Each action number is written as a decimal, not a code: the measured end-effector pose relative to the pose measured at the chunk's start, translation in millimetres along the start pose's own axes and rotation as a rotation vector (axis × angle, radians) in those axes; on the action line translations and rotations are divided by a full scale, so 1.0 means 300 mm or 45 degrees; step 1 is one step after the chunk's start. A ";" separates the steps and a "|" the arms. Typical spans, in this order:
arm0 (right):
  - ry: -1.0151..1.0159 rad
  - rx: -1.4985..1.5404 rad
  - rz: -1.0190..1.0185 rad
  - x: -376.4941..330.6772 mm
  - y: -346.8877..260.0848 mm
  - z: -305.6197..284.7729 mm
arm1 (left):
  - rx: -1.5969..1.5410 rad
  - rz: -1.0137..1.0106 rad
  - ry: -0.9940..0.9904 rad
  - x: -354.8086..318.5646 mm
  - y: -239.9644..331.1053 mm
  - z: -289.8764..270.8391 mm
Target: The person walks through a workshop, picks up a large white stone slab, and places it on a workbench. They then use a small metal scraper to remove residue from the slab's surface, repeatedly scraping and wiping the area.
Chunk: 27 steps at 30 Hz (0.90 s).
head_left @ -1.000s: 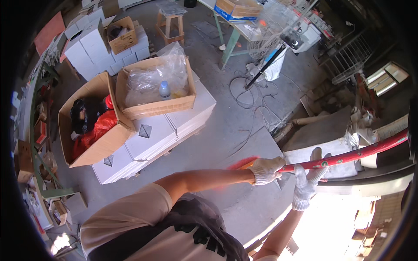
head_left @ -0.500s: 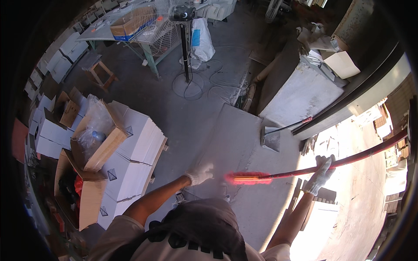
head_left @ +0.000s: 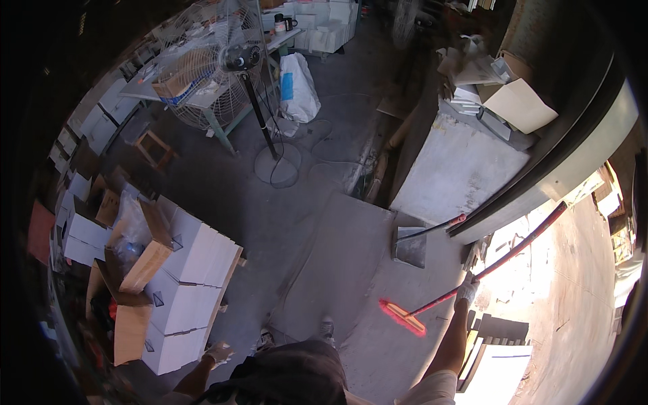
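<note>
Right hand (head_left: 466, 288), gloved, grips the red broom (head_left: 472, 277) mid-handle at right of frame; bristle head rests on the floor (head_left: 337, 256) lower center. Left hand (head_left: 218, 352) hangs loosely curled, empty, lower left. Dustpan (head_left: 410, 246) sits nearby, unused; sweeping looks unfinished.

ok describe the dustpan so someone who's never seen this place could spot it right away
Start at the big pale slab leaning on the right side of the grey concrete floor. Just below its lower edge sits the dustpan, a grey metal scoop with a long thin handle angling up to the right. Unlike the red-bristled broom in the gloved right hand nearby, it is dull grey and lies untouched.
</note>
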State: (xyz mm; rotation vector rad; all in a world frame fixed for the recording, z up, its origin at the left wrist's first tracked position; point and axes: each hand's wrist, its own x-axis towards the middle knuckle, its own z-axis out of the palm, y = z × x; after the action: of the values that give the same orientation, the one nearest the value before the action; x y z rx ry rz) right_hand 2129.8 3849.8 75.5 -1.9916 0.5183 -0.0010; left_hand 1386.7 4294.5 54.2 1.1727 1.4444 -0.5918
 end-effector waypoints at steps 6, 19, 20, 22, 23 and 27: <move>-0.030 -0.126 -0.443 0.450 -0.246 0.043 | 0.124 0.206 0.066 0.009 0.076 0.123; -1.636 -0.824 0.384 -0.600 0.696 0.423 | 0.318 0.301 0.475 -0.176 -0.198 0.271; -1.518 -0.771 0.707 -0.711 0.706 0.444 | -0.225 0.073 0.307 -0.175 -0.280 0.275; -1.647 -0.766 0.764 -0.900 0.695 0.500 | -0.078 0.053 0.441 -0.158 -0.445 0.294; -1.730 -0.782 0.717 -0.980 0.678 0.531 | 0.005 0.181 0.469 -0.152 -0.523 0.323; -1.996 -0.921 0.428 -1.200 0.571 0.680 | -0.086 0.262 0.815 -0.155 -0.745 0.481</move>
State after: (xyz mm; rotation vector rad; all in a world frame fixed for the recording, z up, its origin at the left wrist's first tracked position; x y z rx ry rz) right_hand 1787.6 4088.9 -86.6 -1.8323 -0.2619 1.9793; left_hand 1244.8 4069.6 6.2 1.5120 1.8204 -0.0090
